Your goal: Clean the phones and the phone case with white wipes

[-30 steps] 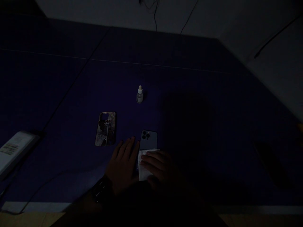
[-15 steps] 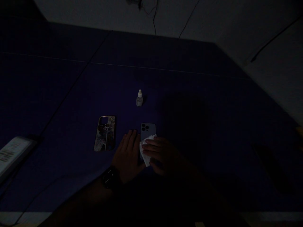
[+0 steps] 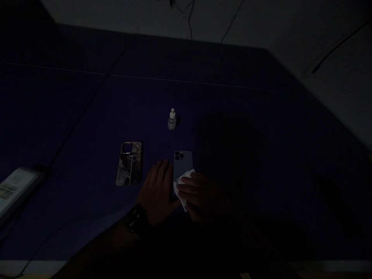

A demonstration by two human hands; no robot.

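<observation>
A light-coloured smartphone (image 3: 183, 163) lies with its camera side up on the dark blue table. My right hand (image 3: 200, 195) presses a folded white tissue (image 3: 182, 182) onto its lower half, hiding that part. To the phone's left, my left hand (image 3: 157, 190) lies flat with its fingers stretched out, against the phone's edge, and its thumb reaches towards the lower end. A dark watch is on the left wrist. Further left rests a patterned phone case (image 3: 129, 164) with a camera cut-out. Beyond the phone stands a small dropper bottle (image 3: 172, 121) with a white cap.
At the left edge lies a long white box-like object (image 3: 17, 190) with a cable by it. A dark flat thing (image 3: 334, 201), hard to make out, is at the right. Pale walls (image 3: 232, 27) border the table, with hanging wires. The scene is very dim.
My right hand and the tissue have slid down the phone towards me, so more of the phone's back shows. My left hand stays in place.
</observation>
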